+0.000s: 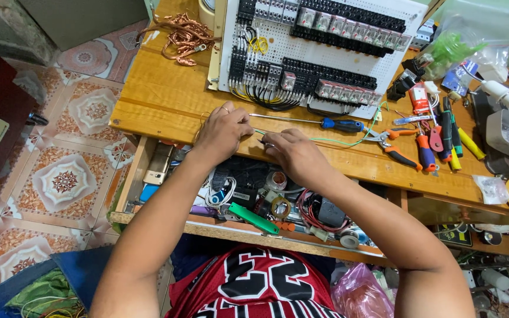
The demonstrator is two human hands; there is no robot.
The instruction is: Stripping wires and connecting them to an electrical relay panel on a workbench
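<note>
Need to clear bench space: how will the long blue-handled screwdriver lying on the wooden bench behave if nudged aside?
The long blue-handled screwdriver looks stiff, so it should slide as one piece. Its round handle probably lets it roll. The thin green wire lies close beside it and may snag or drag along.

We take the long varnished wooden workbench (166,100) as our landmark. Left of it we see a floor of patterned ceramic tiles (66,176) in pink, cream and brown medallions. Beyond its far left corner stands a grey panel (83,17). Under its front edge runs an open wooden shelf (231,231). Even, bright light falls across it.
</note>
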